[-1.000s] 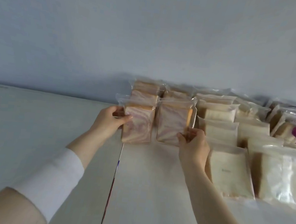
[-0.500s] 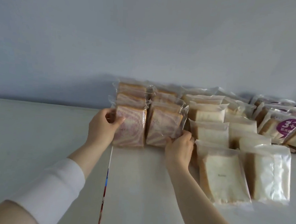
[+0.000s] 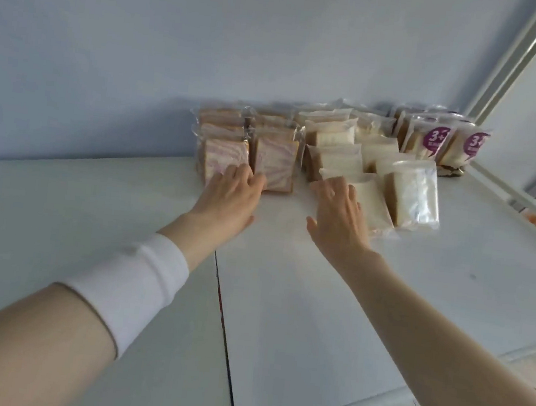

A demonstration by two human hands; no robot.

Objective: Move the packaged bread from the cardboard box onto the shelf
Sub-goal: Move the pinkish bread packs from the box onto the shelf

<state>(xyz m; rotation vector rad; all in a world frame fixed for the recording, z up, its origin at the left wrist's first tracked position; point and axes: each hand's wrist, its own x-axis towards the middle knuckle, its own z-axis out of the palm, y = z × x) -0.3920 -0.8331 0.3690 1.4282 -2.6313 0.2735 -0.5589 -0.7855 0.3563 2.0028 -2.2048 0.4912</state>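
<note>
Two rows of pink-swirl bread packs stand at the back of the white shelf (image 3: 299, 305); the front left pack (image 3: 224, 153) and the front right pack (image 3: 276, 162) lean upright. My left hand (image 3: 232, 196) lies in front of the left pack, fingers straight, tips touching its lower face. My right hand (image 3: 338, 215) hovers flat with fingers spread, just left of a white bread pack (image 3: 371, 200), holding nothing. The cardboard box is out of view.
More white bread packs (image 3: 410, 191) and packs with purple labels (image 3: 436, 143) fill the shelf's back right. A metal upright (image 3: 519, 60) rises at the right. A dark seam (image 3: 224, 324) splits the shelf boards; the left board is bare.
Both hands have let go of the two swirl packs and drawn back toward me with fingers straightened. The camera has tilted down and to the right.
</note>
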